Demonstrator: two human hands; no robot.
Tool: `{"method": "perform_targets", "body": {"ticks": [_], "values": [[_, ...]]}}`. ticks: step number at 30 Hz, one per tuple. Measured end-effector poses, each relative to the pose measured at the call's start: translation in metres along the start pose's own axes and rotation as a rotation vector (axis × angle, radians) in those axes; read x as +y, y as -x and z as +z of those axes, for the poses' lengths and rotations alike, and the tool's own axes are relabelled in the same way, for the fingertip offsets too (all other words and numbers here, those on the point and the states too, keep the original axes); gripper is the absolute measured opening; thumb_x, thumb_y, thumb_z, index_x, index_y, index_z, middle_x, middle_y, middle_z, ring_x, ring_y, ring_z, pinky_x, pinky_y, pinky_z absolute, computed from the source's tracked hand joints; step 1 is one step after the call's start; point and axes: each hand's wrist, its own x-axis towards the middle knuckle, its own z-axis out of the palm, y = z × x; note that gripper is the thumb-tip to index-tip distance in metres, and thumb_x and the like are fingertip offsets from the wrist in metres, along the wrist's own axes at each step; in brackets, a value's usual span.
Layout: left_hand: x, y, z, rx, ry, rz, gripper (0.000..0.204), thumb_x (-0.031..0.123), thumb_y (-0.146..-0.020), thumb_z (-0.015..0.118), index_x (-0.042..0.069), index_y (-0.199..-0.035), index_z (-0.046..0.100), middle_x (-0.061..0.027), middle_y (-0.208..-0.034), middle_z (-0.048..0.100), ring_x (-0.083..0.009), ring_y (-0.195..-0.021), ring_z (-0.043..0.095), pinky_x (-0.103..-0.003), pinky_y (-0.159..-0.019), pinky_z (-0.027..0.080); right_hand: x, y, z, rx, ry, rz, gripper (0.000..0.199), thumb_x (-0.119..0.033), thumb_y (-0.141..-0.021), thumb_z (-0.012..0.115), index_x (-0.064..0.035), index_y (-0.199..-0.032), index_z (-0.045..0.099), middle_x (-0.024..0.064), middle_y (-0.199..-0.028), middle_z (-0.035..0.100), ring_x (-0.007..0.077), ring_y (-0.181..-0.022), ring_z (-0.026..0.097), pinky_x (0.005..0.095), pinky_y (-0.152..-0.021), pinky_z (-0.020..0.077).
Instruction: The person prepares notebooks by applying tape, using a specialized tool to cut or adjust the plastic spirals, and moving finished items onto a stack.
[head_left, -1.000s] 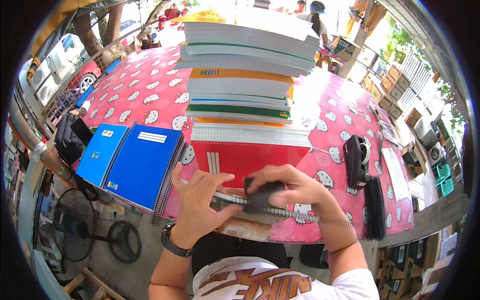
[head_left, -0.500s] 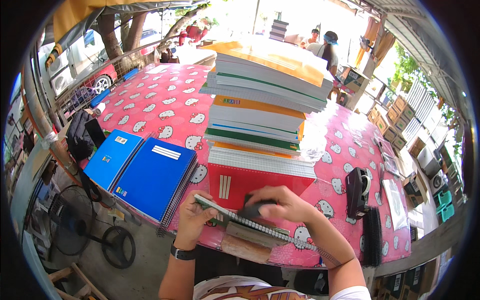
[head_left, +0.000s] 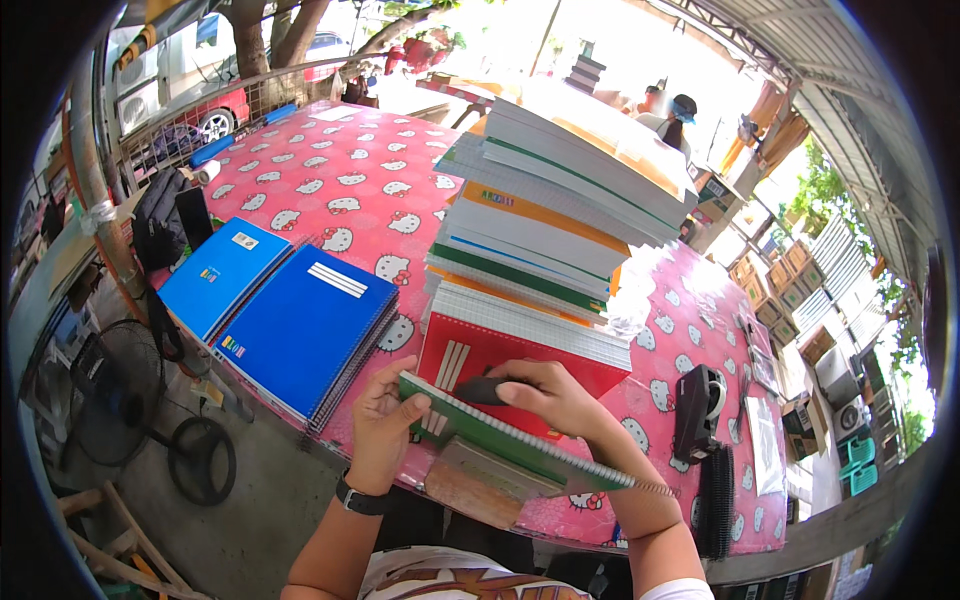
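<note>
Fingers, left hand (head_left: pixel 382 425): clamped on the left end of the green notebook, thumb on the near side.
Fingers, right hand (head_left: pixel 548 395): closed around one dark rounded object (head_left: pixel 482 390); whether it touches the coil cannot be told.
Green notebook (head_left: pixel 490 432): one, tilted up on its edge between the hands, just above one wooden block (head_left: pixel 470 490).
Coil (head_left: pixel 655 489): one, along the notebook's upper edge, its loose end running past the right corner by the right forearm.
Tape dispenser (head_left: pixel 696 420): one, black, holding one pale roll (head_left: pixel 717 393).
Black bristly bundle (head_left: pixel 716 505): one, just beside the dispenser.
Cardboard boxes (head_left: pixel 790 270): several, stacked at right; contents not visible.
Backpack (head_left: pixel 160 220): one, beyond the table's left edge; contents hidden.
Blue covers (head_left: pixel 305 325): two, side by side, left of the tall stack.
Tall stack (head_left: pixel 535 235): one, many notebooks, too overlapped to count; red cover (head_left: pixel 510 355) facing the person.
</note>
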Motion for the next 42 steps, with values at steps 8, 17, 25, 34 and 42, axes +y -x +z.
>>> {"method": "perform_targets", "body": {"ticks": [8, 17, 25, 34, 42], "values": [[-0.002, -0.002, -0.008, 0.041, 0.034, 0.013, 0.043, -0.005, -0.084, 0.062, -0.002, -0.126, 0.053, -0.0027, -0.109, 0.053, -0.0132, -0.104, 0.053, -0.028, -0.092, 0.042, -0.004, -0.016, 0.004, -0.042, -0.041, -0.091, 0.056, -0.048, -0.090, 0.051, 0.0025, -0.114, 0.058, 0.0100, -0.107, 0.061, 0.0191, -0.093, 0.057, 0.0325, -0.086, 0.0432], [-0.003, 0.005, -0.009, 0.016, 0.031, 0.038, 0.041, -0.005, -0.084, 0.062, 0.000, -0.124, 0.056, -0.0002, -0.107, 0.052, -0.0108, -0.098, 0.051, -0.025, -0.090, 0.041, -0.005, -0.026, 0.011, -0.118, -0.455, -0.096, 0.060, -0.052, -0.090, 0.051, 0.0023, -0.116, 0.056, 0.0086, -0.106, 0.060, 0.0182, -0.096, 0.055, 0.0315, -0.083, 0.0440], [-0.016, 0.001, -0.016, -0.065, -0.117, -0.014, 0.051, -0.006, -0.081, 0.065, 0.001, -0.129, 0.051, -0.0025, -0.115, 0.053, -0.0120, -0.106, 0.051, -0.027, -0.089, 0.043, 0.008, -0.003, 0.010, -0.046, -0.472, -0.126, 0.084, -0.069, -0.086, 0.040, 0.0056, -0.123, 0.049, 0.0138, -0.118, 0.058, 0.0172, -0.105, 0.056, 0.0324, -0.083, 0.0460], [-0.046, 0.032, -0.047, -0.212, -0.751, 0.030, 0.076, 0.007, -0.057, 0.087, 0.000, -0.119, 0.043, -0.0091, -0.108, 0.060, -0.0184, -0.100, 0.059, -0.030, -0.086, 0.047, 0.079, 0.153, -0.024, 0.772, -0.553, -0.129, 0.053, -0.038, -0.081, 0.064, 0.0038, -0.113, 0.058, 0.0178, -0.113, 0.061, 0.0257, -0.095, 0.062, 0.0397, -0.074, 0.0495], [-0.095, 0.077, -0.012, -0.029, -0.652, 0.065, 0.053, 0.004, -0.066, 0.082, -0.002, -0.107, 0.049, -0.0105, -0.097, 0.063, -0.0151, -0.088, 0.062, -0.027, -0.073, 0.052, 0.155, 0.218, 0.035, 1.089, 1.024, 0.830, 0.083, -0.054, -0.074, 0.068, -0.0082, -0.136, 0.038, 0.0221, -0.140, 0.036, 0.0399, -0.124, 0.037, 0.0521, -0.103, 0.0282]]}}
